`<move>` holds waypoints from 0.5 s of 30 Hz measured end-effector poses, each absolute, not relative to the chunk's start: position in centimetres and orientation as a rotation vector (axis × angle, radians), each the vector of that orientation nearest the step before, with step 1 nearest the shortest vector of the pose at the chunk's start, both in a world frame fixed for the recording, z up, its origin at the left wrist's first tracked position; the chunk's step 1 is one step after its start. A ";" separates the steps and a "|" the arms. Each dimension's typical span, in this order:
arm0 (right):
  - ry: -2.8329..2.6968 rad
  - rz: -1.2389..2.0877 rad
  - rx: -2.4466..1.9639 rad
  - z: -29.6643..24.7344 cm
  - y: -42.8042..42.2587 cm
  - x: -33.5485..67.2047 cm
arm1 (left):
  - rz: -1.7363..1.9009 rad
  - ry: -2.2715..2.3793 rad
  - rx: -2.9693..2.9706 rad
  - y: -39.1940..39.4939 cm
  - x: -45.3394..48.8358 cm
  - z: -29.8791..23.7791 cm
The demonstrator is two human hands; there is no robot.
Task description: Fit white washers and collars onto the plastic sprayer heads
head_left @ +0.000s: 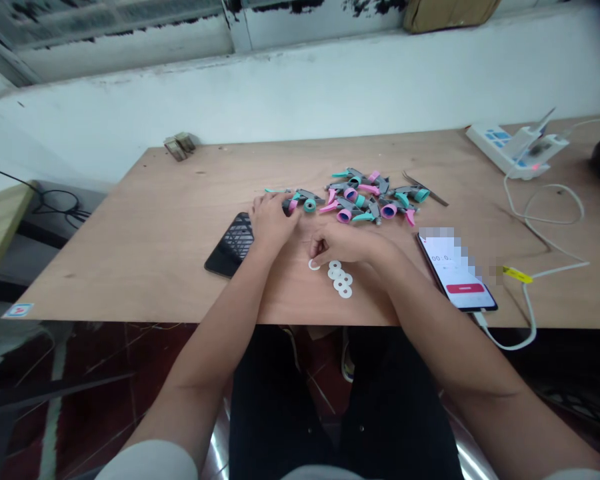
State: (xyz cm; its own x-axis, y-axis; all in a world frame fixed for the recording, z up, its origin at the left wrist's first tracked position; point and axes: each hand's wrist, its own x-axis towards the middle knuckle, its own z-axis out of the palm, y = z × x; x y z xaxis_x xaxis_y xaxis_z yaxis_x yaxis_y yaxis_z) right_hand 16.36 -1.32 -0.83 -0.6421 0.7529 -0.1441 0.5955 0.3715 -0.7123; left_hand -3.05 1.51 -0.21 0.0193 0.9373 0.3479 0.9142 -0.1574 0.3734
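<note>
Leftmost, a black smartphone (pixel 229 245) laid on the plywood tabletop (pixel 130 267). Just right of it, the left hand (pixel 273 220), fingers curled down at the near edge of a heap of grey, teal and pink trigger-sprayer parts (pixel 360 197), any grasp impossible to tell. Next, the right hand (pixel 343 243), the nearer one to a white ring washer (pixel 313 265), fingertips apparently pinched on its rim, just left of a short row of white washers (pixel 340 280) running far to near. Farther right, a second smartphone (pixel 455 270), lit and cabled.
</note>
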 end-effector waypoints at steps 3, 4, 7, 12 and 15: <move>-2.391 1.152 -1.177 -0.9 -1.1 16.5 | 0.801 2.010 2.210 1.3 -2.7 -0.3; -2.378 1.166 -1.151 -0.9 -1.1 16.6 | 0.828 2.002 2.221 1.3 -2.5 -0.3; -2.295 1.235 -1.058 -0.9 -0.8 16.9 | 0.969 1.857 2.314 1.5 -1.5 -0.5; -1.848 1.160 -0.951 -1.4 0.4 17.7 | 1.025 1.489 2.376 2.3 -0.1 -0.9; -1.501 0.784 -0.957 -2.2 2.0 18.5 | 0.989 1.447 2.373 2.5 0.6 -1.2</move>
